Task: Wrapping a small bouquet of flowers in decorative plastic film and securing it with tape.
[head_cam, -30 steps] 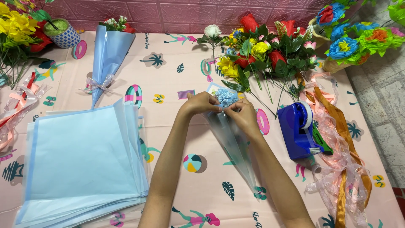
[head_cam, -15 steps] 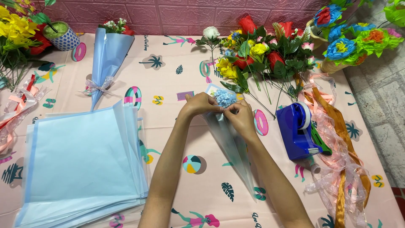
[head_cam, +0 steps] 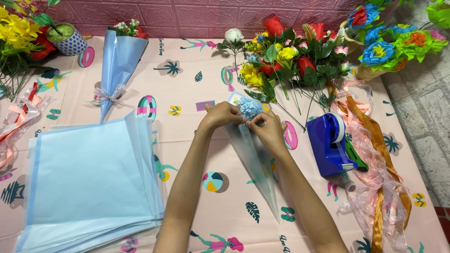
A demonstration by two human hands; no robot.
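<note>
Blue tape dispenser, ribbons

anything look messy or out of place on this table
Nothing looks damaged or spilled. The one untidy spot is the tangle of orange and pink ribbons trailing loosely along the right edge beside the blue tape dispenser. The stack of blue sheets is slightly fanned. Both hands, left hand and right hand, hold a small blue flower in a clear cone.

two paper cones (one finished), one tape dispenser

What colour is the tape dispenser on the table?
Blue tape dispenser, seen in the head view.
</note>
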